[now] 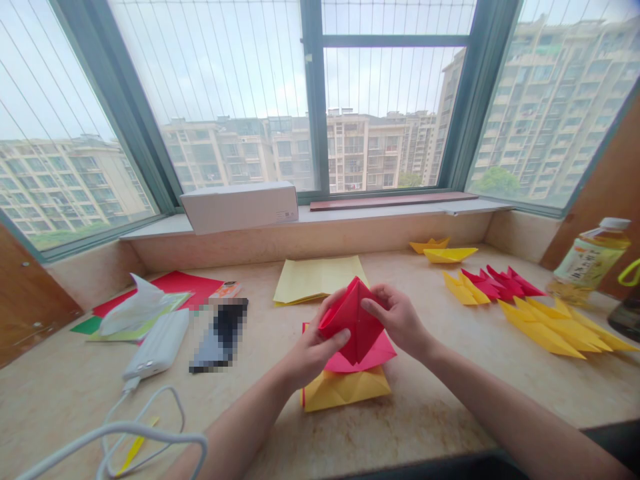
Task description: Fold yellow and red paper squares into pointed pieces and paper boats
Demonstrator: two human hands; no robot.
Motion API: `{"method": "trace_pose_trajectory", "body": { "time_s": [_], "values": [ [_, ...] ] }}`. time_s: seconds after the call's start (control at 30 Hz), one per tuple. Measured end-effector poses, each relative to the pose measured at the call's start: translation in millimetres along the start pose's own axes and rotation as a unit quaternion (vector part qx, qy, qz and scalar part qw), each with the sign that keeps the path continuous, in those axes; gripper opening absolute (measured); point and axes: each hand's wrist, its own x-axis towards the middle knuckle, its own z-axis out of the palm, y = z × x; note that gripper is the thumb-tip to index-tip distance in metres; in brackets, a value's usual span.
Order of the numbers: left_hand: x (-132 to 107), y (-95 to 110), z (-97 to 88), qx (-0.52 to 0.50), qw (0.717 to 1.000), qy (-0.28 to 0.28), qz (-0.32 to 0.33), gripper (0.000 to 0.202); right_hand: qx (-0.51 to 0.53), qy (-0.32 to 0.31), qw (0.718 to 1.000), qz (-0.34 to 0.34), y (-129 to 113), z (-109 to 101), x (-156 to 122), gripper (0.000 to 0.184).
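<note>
- A white cable loops over the near left corner of the pale stone worktop and runs up to one white power bank.
- One folded red paper piece is held above the worktop's middle, in front of the person. It is a creased, kite-like shape, its long axis runs away from the person, and its sharp tip points up toward the window.
- The left hand grips its lower left edge, thumb on top. The right hand pinches its right edge. The fingers of both are closed on the paper.
- Just under it lie one flat pink sheet and one folded yellow piece, overlapping.
- A stack of pale yellow sheets lies behind them.
- Two yellow paper boats sit at the back right. Nearer is a row of pointed red folds and yellow folds, overlapping too much to count exactly.
- One plastic bottle of yellow liquid stands at far right.
- One white cardboard box rests on the sill.
- A crumpled tissue lies on the red and green sheets at left.
</note>
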Motion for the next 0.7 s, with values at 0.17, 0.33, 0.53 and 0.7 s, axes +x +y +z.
{"method": "trace_pose_trajectory", "body": {
  "time_s": [0.17, 0.33, 0.53, 0.7],
  "values": [
    [5, 4, 7.8, 0.062, 0.997, 0.047, 0.017, 0.059, 0.012, 0.036, 0.999, -0.022, -2, -1, 1, 0.035],
    [11, 1, -3.4, 0.174, 0.981, 0.082, 0.008, 0.042, 0.022, 0.035, 0.999, -0.003, -6, -6, 1, 0.065],
    [14, -6, -8.2, 0.141, 0.983, 0.111, -0.025, 0.037, 0.054, 0.006, 0.998, 0.015, -8, -9, 4, 0.065],
    [16, -6, -9.6, 0.082, 0.988, 0.131, -0.028, 0.037, 0.038, -0.015, 0.998, 0.041, -8, -16, 10, 0.051]
  ]
}}
